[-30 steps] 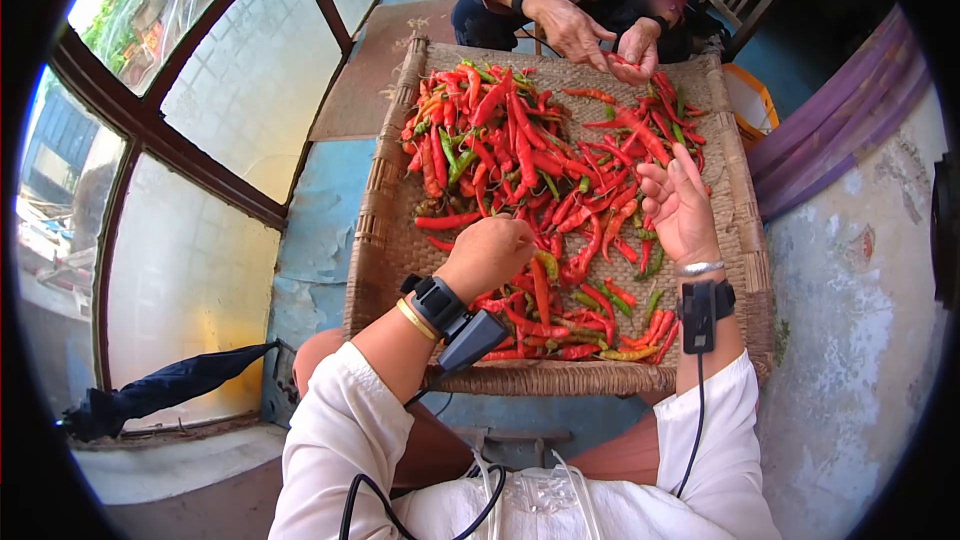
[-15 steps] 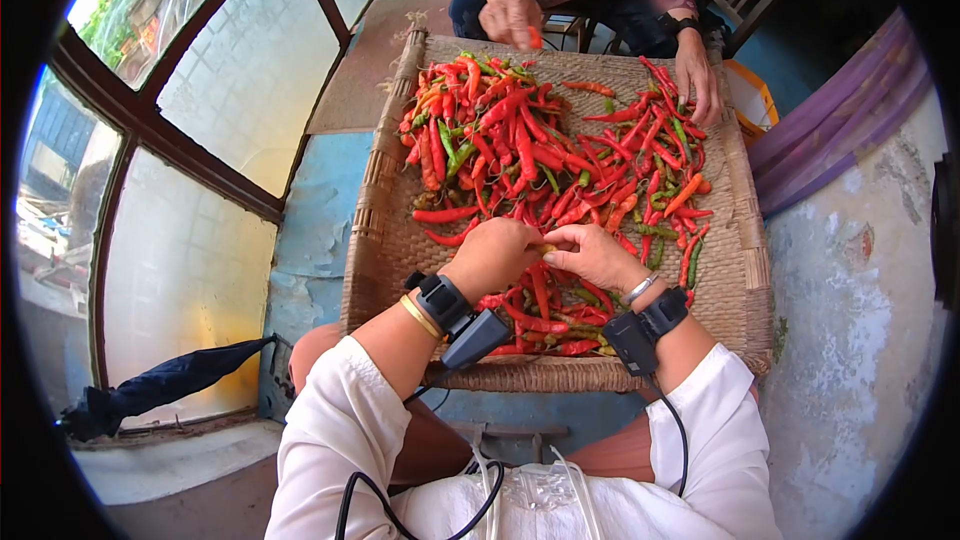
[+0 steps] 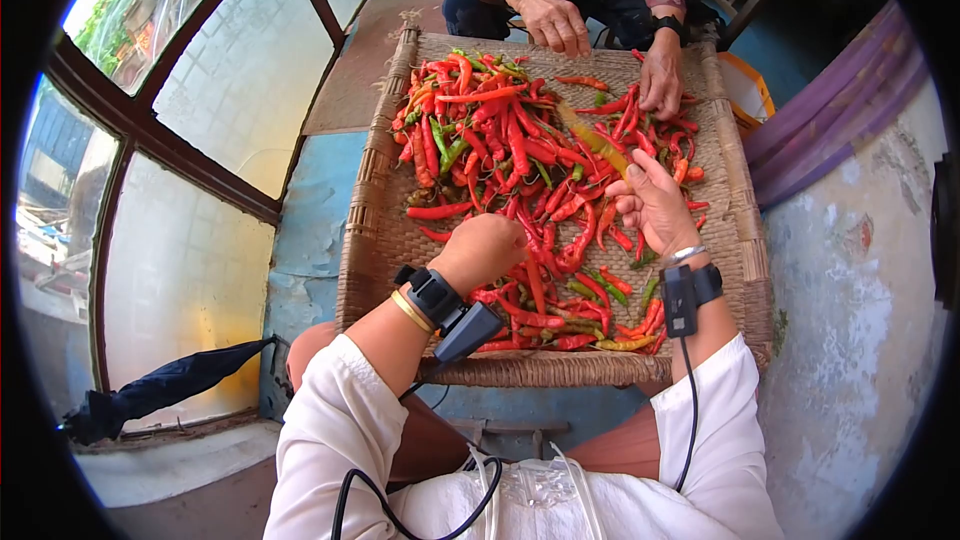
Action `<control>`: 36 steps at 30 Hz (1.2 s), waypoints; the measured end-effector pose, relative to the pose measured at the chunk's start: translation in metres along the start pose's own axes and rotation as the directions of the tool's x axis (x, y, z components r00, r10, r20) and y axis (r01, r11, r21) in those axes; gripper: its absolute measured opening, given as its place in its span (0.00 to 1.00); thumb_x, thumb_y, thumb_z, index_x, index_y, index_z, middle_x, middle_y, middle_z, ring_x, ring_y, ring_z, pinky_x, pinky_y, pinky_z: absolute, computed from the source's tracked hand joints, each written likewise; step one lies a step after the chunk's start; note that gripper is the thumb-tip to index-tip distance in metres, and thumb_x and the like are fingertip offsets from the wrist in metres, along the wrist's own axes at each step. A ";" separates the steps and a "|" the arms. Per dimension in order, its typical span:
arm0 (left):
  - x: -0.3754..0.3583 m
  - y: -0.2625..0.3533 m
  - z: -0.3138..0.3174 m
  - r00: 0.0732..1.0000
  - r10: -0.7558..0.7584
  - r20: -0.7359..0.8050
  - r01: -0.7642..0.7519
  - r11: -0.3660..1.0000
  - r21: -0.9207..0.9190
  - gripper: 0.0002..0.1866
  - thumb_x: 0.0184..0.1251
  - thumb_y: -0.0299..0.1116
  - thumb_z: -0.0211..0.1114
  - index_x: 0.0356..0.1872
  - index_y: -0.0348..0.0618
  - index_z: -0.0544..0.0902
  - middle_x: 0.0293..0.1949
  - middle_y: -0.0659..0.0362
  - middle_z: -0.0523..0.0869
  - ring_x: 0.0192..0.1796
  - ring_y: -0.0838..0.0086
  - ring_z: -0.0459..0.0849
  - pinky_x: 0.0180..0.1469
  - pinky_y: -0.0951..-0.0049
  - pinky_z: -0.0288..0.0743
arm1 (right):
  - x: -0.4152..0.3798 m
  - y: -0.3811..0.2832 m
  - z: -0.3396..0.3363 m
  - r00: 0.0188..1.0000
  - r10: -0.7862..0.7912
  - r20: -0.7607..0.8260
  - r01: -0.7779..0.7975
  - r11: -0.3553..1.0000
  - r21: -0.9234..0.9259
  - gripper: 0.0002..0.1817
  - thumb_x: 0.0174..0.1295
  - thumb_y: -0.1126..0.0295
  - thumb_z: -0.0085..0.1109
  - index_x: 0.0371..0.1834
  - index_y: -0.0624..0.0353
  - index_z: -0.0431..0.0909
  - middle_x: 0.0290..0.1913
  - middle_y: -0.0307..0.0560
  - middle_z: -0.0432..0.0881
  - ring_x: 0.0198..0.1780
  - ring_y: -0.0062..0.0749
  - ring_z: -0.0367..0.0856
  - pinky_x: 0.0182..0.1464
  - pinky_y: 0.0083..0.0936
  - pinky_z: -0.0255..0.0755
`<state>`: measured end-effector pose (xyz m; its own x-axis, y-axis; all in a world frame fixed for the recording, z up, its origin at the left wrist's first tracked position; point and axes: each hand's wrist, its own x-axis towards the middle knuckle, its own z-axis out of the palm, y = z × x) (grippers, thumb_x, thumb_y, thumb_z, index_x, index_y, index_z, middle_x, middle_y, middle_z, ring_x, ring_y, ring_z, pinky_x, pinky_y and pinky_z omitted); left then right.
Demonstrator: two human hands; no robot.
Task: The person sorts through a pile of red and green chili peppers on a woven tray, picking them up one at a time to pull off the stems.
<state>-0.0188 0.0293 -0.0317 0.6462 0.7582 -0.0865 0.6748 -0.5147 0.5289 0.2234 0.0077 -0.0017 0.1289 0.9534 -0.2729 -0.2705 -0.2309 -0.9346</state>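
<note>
My left hand (image 3: 484, 252) is closed above the near side of the chili heap (image 3: 500, 130). Its fingertips are turned away from me, so whatever they may hold is hidden. Off to the right, my right hand (image 3: 655, 205) is raised over the peppers, palm partly up, thumb and forefinger extended. From its fingertips a yellowish chili pepper (image 3: 597, 142) streaks up and left, smeared by motion and seemingly loose from the fingers. Red, orange and green chilies surround both hands. A smaller group of chilies (image 3: 540, 320) lies between my forearms.
The peppers lie on a woven tray (image 3: 400, 340) with raised edges. Across it, another person's hands (image 3: 550, 20) hover and touch peppers at the far right. Framed windows (image 3: 225, 80) stand left, with a folded dark umbrella (image 3: 170, 387). A purple curtain (image 3: 830, 120) hangs right.
My hands have parted: the right moved up and right, and the yellowish chili left the pinch between them. My left stayed nearly in place. The other person's left-side hand moved right.
</note>
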 end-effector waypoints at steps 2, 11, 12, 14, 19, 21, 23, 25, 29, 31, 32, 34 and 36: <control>-0.001 0.002 0.002 0.992 0.010 0.124 -0.016 0.999 0.046 0.10 0.52 0.36 0.59 0.32 0.44 0.80 0.29 0.51 0.81 0.35 0.57 0.79 0.37 0.61 0.72 | -0.005 -0.005 0.005 0.998 0.043 -0.044 -0.042 0.998 0.036 0.25 0.59 0.64 0.52 0.56 0.65 0.61 0.27 0.41 0.76 0.19 0.13 0.71 0.15 0.09 0.62; -0.001 0.002 0.010 0.989 -0.011 0.146 0.010 1.000 0.002 0.17 0.52 0.33 0.58 0.44 0.40 0.75 0.32 0.47 0.80 0.40 0.55 0.78 0.41 0.59 0.71 | 0.000 0.054 0.033 0.816 0.081 0.572 0.459 0.512 -0.726 0.18 0.54 0.65 0.54 0.46 0.60 0.73 0.39 0.53 0.78 0.43 0.44 0.76 0.45 0.31 0.68; -0.001 0.001 0.012 0.989 -0.012 0.147 0.012 1.000 0.002 0.17 0.52 0.33 0.58 0.44 0.40 0.75 0.32 0.47 0.80 0.40 0.55 0.78 0.41 0.59 0.71 | 0.000 0.054 0.036 0.817 0.111 0.566 0.474 0.432 -0.768 0.18 0.54 0.66 0.53 0.47 0.61 0.73 0.41 0.53 0.78 0.45 0.42 0.75 0.47 0.31 0.68; -0.001 -0.001 0.016 0.991 0.013 0.130 -0.015 1.000 0.012 0.16 0.52 0.33 0.58 0.44 0.41 0.75 0.32 0.47 0.80 0.39 0.55 0.78 0.41 0.60 0.71 | -0.001 0.061 0.036 0.810 0.033 0.586 0.552 0.297 -0.779 0.15 0.53 0.67 0.54 0.43 0.62 0.75 0.37 0.51 0.79 0.39 0.35 0.78 0.42 0.29 0.70; 0.001 0.001 0.011 0.984 0.062 0.167 -0.059 0.998 -0.025 0.15 0.51 0.33 0.60 0.42 0.42 0.77 0.32 0.48 0.80 0.37 0.55 0.78 0.39 0.61 0.71 | -0.002 0.055 0.037 0.901 0.184 0.393 0.197 0.634 -0.748 0.11 0.53 0.65 0.57 0.34 0.62 0.79 0.26 0.44 0.79 0.29 0.31 0.78 0.33 0.24 0.72; 0.003 0.001 0.009 0.987 0.074 0.143 -0.063 0.995 -0.077 0.15 0.50 0.33 0.60 0.41 0.43 0.78 0.32 0.48 0.80 0.37 0.55 0.78 0.39 0.62 0.72 | -0.003 0.050 0.036 0.922 0.220 0.317 0.037 0.767 -0.641 0.10 0.53 0.66 0.58 0.30 0.63 0.79 0.23 0.39 0.79 0.24 0.23 0.77 0.28 0.19 0.71; 0.006 0.000 0.007 0.984 0.078 0.158 -0.056 0.989 -0.139 0.12 0.51 0.34 0.60 0.36 0.39 0.79 0.30 0.49 0.81 0.35 0.55 0.79 0.37 0.61 0.72 | -0.004 0.041 0.037 0.933 0.143 0.330 0.010 0.907 -0.421 0.08 0.54 0.69 0.57 0.29 0.64 0.79 0.21 0.35 0.76 0.20 0.13 0.71 0.24 0.13 0.68; 0.004 0.000 0.009 0.997 0.074 0.039 -0.061 0.963 -0.261 0.14 0.52 0.34 0.60 0.39 0.39 0.78 0.30 0.51 0.81 0.31 0.60 0.80 0.34 0.65 0.72 | -0.008 0.028 0.040 0.931 0.112 0.346 0.042 0.912 -0.408 0.06 0.54 0.71 0.57 0.29 0.64 0.78 0.22 0.34 0.76 0.21 0.14 0.71 0.24 0.13 0.68; 0.006 0.014 0.002 0.980 -0.181 0.088 0.178 0.580 -0.795 0.18 0.58 0.31 0.59 0.49 0.35 0.72 0.29 0.58 0.81 0.24 0.78 0.76 0.26 0.77 0.71 | -0.013 0.025 0.041 0.905 0.058 0.422 0.057 0.965 -0.256 0.03 0.54 0.75 0.56 0.30 0.62 0.75 0.24 0.34 0.75 0.22 0.14 0.71 0.24 0.12 0.66; 0.005 0.021 -0.011 0.972 -0.196 0.129 0.211 0.488 -0.847 0.17 0.60 0.30 0.58 0.49 0.35 0.71 0.29 0.60 0.79 0.23 0.82 0.74 0.25 0.80 0.69 | -0.014 0.025 0.042 0.892 0.049 0.449 0.067 0.969 -0.239 0.03 0.53 0.76 0.55 0.30 0.61 0.74 0.24 0.34 0.74 0.22 0.13 0.70 0.23 0.11 0.65; 0.005 0.022 -0.014 0.963 -0.208 0.171 0.242 0.389 -0.889 0.16 0.61 0.30 0.57 0.49 0.34 0.70 0.29 0.63 0.78 0.23 0.85 0.72 0.23 0.83 0.68 | -0.015 0.025 0.042 0.869 0.111 0.483 0.019 0.966 -0.257 0.02 0.53 0.76 0.55 0.30 0.61 0.74 0.24 0.34 0.74 0.22 0.13 0.69 0.23 0.11 0.64; 0.008 0.014 -0.005 0.968 -0.200 0.155 0.221 0.376 -0.900 0.13 0.61 0.31 0.58 0.45 0.37 0.72 0.28 0.64 0.78 0.22 0.86 0.72 0.23 0.85 0.68 | -0.015 0.027 0.042 0.825 0.176 0.537 -0.029 0.962 -0.271 0.02 0.53 0.77 0.54 0.29 0.60 0.74 0.23 0.33 0.73 0.20 0.12 0.67 0.21 0.10 0.62; 0.009 0.010 -0.004 0.972 -0.191 0.136 0.199 0.365 -0.909 0.10 0.61 0.32 0.59 0.42 0.40 0.74 0.27 0.66 0.77 0.21 0.87 0.72 0.24 0.87 0.67 | -0.015 0.023 0.040 0.806 0.198 0.558 -0.035 0.957 -0.288 0.03 0.52 0.78 0.53 0.29 0.59 0.74 0.24 0.33 0.73 0.21 0.12 0.67 0.22 0.10 0.62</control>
<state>-0.0073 0.0324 -0.0238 0.5477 0.7810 -0.3002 0.0509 0.3271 0.9436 0.1773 -0.0039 -0.0106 -0.4819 0.8312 -0.2772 0.0111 -0.3106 -0.9505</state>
